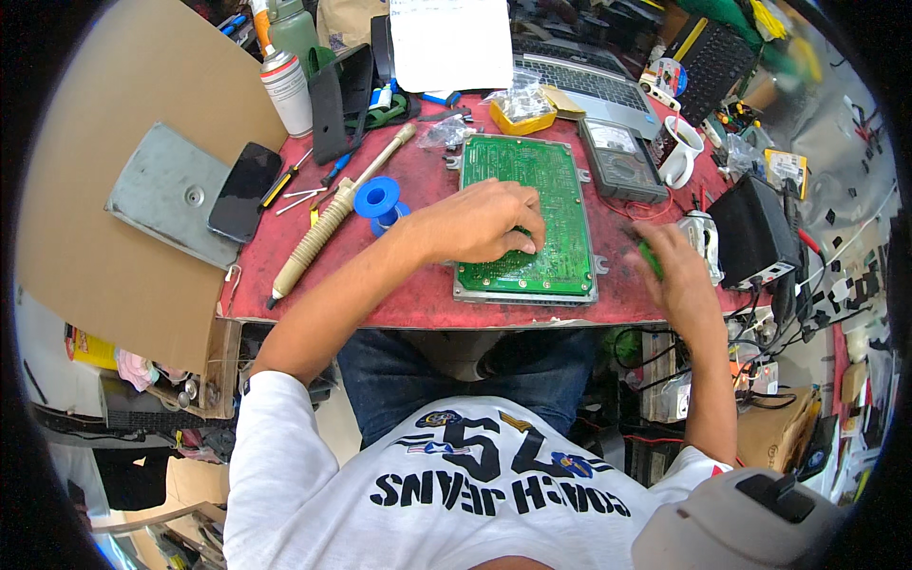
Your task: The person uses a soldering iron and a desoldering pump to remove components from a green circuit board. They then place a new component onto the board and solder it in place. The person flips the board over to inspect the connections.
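Observation:
A green circuit board [560, 204] lies in a shallow metal housing with mounting tabs, on the red work surface in front of me. My left hand [494, 223] reaches over it, fingers curled together and touching its middle. Whatever those fingertips may pinch is hidden. To the right of the board, my right hand [679, 271] is raised above the surface and smeared by motion. A small green object [651, 258] shows in its fingers, too blurred to name. Just beyond that hand sits an analog multimeter [622, 161] with red leads.
Left of the board are a blue spool [380, 201], a long beige desoldering pump [328, 228], screwdrivers and a black phone [245, 190]. A spray can [287, 95], laptop [589, 81] and yellow box [522, 112] stand behind. On the right are a white mug [680, 157] and black power unit [755, 233].

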A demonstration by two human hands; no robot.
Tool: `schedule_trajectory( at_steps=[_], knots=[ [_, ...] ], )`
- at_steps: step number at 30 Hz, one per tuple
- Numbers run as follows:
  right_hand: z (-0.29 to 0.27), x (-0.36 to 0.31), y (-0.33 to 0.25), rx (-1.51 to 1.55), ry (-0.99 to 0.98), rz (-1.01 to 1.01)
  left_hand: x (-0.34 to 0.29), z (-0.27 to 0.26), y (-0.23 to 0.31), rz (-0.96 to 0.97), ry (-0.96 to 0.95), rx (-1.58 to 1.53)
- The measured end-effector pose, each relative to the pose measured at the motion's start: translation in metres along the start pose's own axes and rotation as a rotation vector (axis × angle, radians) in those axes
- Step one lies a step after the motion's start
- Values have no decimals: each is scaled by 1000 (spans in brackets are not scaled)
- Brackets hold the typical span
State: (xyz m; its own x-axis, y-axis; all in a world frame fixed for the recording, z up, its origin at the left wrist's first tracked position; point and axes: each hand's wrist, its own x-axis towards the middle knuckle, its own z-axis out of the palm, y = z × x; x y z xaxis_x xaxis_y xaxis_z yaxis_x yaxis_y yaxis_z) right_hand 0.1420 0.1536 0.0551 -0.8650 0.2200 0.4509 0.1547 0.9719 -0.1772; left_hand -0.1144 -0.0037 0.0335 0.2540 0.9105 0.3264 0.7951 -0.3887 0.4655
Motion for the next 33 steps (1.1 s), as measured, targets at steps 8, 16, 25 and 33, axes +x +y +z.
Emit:
schedule_trajectory(
  at_steps=[8, 16, 25, 33],
  knots=[
    [1, 28, -41, -57, -251, -226, -12, 7, 0, -29, 151, -23],
    [12, 42, -37, -60, -247, -271, -10, 13, -1, -70, 274, -111],
    [8, 41, -38, -39, -252, -138, -9, 16, -5, -82, 231, -57],
    [7, 43, -47, -218, -319, -329, -8, 17, -4, -82, 233, -30]
  ],
)
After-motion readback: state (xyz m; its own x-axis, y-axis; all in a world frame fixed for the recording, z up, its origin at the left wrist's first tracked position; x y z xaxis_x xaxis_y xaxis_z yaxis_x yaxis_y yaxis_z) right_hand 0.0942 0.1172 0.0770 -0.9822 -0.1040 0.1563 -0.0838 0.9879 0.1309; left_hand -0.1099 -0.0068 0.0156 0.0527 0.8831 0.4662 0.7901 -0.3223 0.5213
